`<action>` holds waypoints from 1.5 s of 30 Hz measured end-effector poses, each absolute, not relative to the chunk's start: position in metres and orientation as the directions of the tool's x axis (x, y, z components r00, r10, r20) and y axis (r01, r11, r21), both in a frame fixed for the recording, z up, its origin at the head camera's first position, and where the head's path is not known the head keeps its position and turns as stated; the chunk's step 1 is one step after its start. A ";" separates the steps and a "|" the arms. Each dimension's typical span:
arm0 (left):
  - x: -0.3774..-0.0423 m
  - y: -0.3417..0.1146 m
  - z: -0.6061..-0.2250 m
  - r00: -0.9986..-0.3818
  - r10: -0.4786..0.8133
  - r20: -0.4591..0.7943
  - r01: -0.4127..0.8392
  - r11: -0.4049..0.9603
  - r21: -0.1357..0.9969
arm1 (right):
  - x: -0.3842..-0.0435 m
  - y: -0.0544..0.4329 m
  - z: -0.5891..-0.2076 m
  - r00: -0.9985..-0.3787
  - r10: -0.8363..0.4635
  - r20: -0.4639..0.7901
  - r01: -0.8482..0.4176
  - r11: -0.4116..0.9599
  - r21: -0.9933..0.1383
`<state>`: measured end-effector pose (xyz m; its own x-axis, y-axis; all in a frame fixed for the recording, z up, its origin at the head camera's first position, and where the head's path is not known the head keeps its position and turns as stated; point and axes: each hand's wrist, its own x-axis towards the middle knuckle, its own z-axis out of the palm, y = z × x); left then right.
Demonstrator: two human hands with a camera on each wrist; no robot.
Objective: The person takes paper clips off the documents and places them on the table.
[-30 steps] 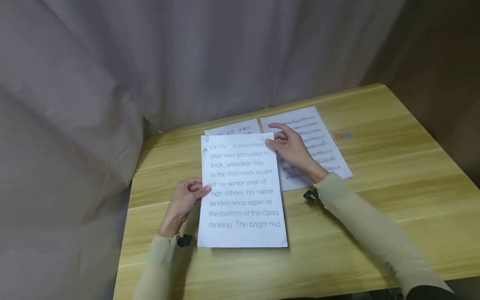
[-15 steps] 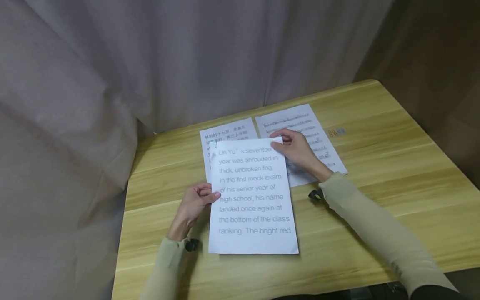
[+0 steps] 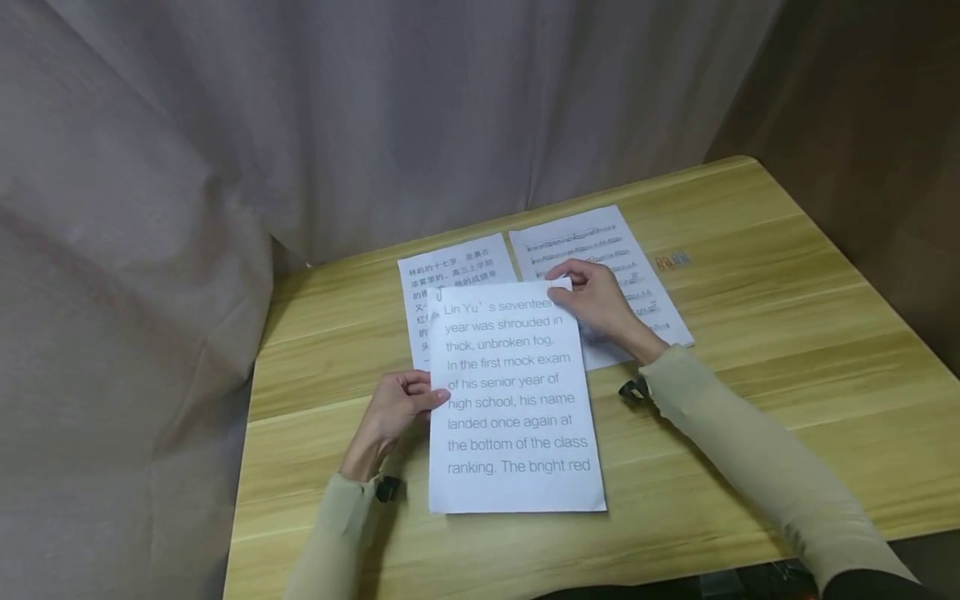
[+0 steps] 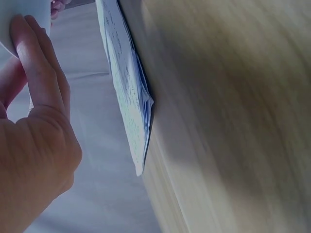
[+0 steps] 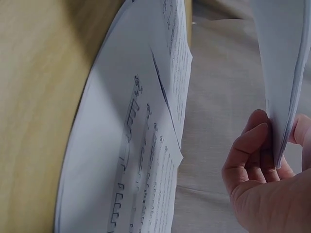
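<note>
A stack of printed sheets [image 3: 517,492] with large English text is held up over the table, its several layers showing edge-on in the right wrist view. My left hand [image 3: 393,417] pinches the left edge about midway, thumb in front and fingers behind. At the top right corner, my right hand [image 3: 600,308] grips the stack between thumb and fingers. A paper clip [image 3: 439,294] sits on the top left corner. Behind the held stack, and partly hidden by it, lie Chinese-text sheets [image 3: 457,258] and sheet music [image 3: 645,287].
Several small orange and blue paper clips [image 3: 672,262] lie on the wooden table [image 3: 780,358], right of the sheet music. A grey curtain [image 3: 405,117] hangs along the table's back and left sides.
Both hands have carried the English-text stack rightward and a little nearer the person, uncovering more of the Chinese-text sheets. The view has shifted slightly. Both grips stay on the stack.
</note>
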<state>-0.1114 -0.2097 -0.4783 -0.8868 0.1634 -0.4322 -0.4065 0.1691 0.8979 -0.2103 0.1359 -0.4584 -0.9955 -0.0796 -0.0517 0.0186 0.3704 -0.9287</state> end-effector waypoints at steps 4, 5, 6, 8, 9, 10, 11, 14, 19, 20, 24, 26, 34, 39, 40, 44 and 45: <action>-0.112 -0.207 -0.479 -0.888 0.171 -0.426 -0.398 0.175 0.900 | -0.210 0.138 -0.460 -0.997 -0.057 -0.057 0.033 0.353 -0.935; -0.112 -0.207 -0.479 -0.889 0.173 -0.424 -0.396 0.176 0.901 | -0.210 0.138 -0.460 -0.997 -0.052 -0.057 0.035 0.351 -0.936; -0.112 -0.206 -0.480 -0.889 0.176 -0.423 -0.394 0.177 0.902 | -0.210 0.139 -0.461 -0.997 -0.048 -0.058 0.037 0.347 -0.937; -0.112 -0.206 -0.479 -0.889 0.178 -0.423 -0.393 0.179 0.902 | -0.209 0.141 -0.462 -0.997 -0.040 -0.058 0.041 0.343 -0.938; -0.112 -0.205 -0.480 -0.889 0.180 -0.421 -0.391 0.179 0.903 | -0.209 0.141 -0.462 -0.998 -0.037 -0.057 0.041 0.343 -0.938; -0.112 -0.206 -0.480 -0.890 0.185 -0.417 -0.387 0.179 0.904 | -0.209 0.141 -0.462 -0.998 -0.033 -0.055 0.041 0.345 -0.938; -0.112 -0.207 -0.481 -0.889 0.189 -0.417 -0.386 0.178 0.905 | -0.208 0.141 -0.462 -0.998 -0.029 -0.055 0.041 0.346 -0.937; -0.114 -0.208 -0.483 -0.889 0.210 -0.406 -0.373 0.180 0.910 | -0.208 0.140 -0.462 -0.998 -0.015 -0.056 0.047 0.343 -0.938; -0.115 -0.205 -0.483 -0.886 0.228 -0.405 -0.367 0.192 0.910 | -0.208 0.141 -0.464 -0.998 0.008 -0.066 0.065 0.331 -0.942; -0.114 -0.204 -0.483 -0.885 0.228 -0.406 -0.367 0.195 0.909 | -0.208 0.142 -0.465 -0.997 0.015 -0.070 0.071 0.327 -0.942; -0.114 -0.202 -0.483 -0.886 0.229 -0.403 -0.362 0.204 0.910 | -0.208 0.145 -0.466 -0.996 0.039 -0.079 0.087 0.332 -0.939; -0.114 -0.202 -0.483 -0.886 0.228 -0.403 -0.360 0.209 0.909 | -0.207 0.146 -0.467 -0.996 0.045 -0.080 0.090 0.338 -0.937; -0.116 -0.199 -0.484 -0.882 0.240 -0.405 -0.355 0.227 0.907 | -0.205 0.152 -0.467 -0.996 0.057 -0.071 0.085 0.321 -0.943; -0.118 -0.199 -0.483 -0.879 0.243 -0.410 -0.363 0.218 0.906 | -0.205 0.158 -0.468 -0.997 0.024 -0.068 0.072 0.359 -0.931; -0.118 -0.199 -0.483 -0.878 0.242 -0.413 -0.366 0.217 0.905 | -0.205 0.159 -0.468 -0.997 0.008 -0.072 0.069 0.369 -0.927; -0.119 -0.200 -0.483 -0.875 0.235 -0.423 -0.377 0.218 0.900 | -0.205 0.162 -0.467 -0.995 -0.063 -0.083 0.052 0.388 -0.920; -0.119 -0.200 -0.483 -0.874 0.235 -0.425 -0.379 0.217 0.900 | -0.205 0.162 -0.467 -0.994 -0.074 -0.085 0.050 0.386 -0.921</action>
